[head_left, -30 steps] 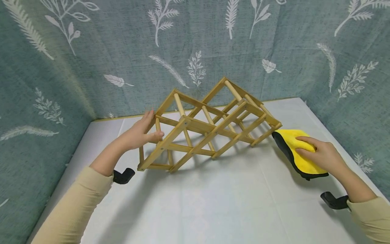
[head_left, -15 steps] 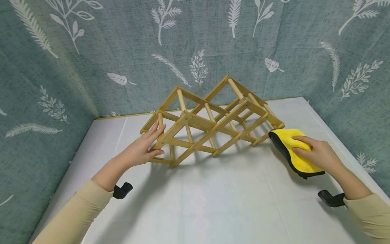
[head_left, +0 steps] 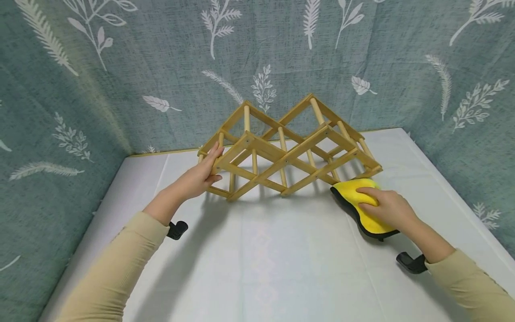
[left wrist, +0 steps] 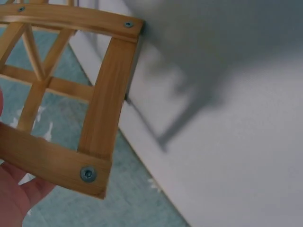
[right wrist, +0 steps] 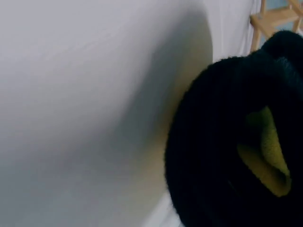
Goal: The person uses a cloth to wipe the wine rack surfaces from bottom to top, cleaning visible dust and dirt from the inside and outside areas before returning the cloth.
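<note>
A wooden folding wine rack, made of crossed slats and round dowels, spans the middle of the head view. My left hand grips its left end, with the thumb in front of the end slat. In the left wrist view, fingers show behind the rack's slat with its screw heads. My right hand holds a yellow cloth with a black edge, just below the rack's right end. Mostly the cloth's dark side shows in the right wrist view, where that hand is hidden.
A white-covered table lies under everything. Green-grey fabric with white leaf prints stands along the back and both sides. Black wrist mounts are worn on both arms.
My left hand has gone from resting at the rack's left end to gripping it. The rack's left end has shifted back and rightward. My right hand has moved left with the cloth.
</note>
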A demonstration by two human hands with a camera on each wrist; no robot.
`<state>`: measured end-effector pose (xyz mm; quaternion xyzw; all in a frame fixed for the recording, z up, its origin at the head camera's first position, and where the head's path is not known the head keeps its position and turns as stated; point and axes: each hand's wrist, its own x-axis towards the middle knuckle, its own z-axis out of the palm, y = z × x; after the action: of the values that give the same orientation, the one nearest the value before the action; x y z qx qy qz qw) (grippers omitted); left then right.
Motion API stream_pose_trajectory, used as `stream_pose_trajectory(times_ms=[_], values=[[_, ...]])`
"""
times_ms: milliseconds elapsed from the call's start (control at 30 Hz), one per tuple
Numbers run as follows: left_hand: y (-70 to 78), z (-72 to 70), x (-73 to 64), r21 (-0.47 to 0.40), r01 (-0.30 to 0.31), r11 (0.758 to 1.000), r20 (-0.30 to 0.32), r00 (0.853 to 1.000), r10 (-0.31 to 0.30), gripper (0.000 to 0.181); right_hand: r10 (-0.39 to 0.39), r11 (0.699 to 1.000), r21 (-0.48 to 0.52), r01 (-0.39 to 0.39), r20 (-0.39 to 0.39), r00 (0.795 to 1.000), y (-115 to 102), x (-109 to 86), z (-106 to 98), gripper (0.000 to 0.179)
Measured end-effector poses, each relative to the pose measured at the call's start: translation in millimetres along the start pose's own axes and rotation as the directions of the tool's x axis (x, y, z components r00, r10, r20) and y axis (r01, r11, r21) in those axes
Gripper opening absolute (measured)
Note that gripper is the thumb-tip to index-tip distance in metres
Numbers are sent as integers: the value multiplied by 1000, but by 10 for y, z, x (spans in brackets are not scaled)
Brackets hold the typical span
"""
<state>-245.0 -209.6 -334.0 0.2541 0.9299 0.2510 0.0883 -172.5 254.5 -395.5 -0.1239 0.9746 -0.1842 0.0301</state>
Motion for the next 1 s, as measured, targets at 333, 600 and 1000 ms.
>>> stream_pose_trajectory(times_ms=[333,600,1000], values=[[48,95,106,27,-11,1000,-43,999,12,78,59,991,123,-55,-27,998,-60,196,99,48],[-409,215,-139,61,68,996,-139,989,-59,84,75,988,125,-90,121,990,-80,193,116,69],[-647,272,-272,-5,155,988,-120,981,-154,84,122,956,248,-158,158,980,3,322,163,68]])
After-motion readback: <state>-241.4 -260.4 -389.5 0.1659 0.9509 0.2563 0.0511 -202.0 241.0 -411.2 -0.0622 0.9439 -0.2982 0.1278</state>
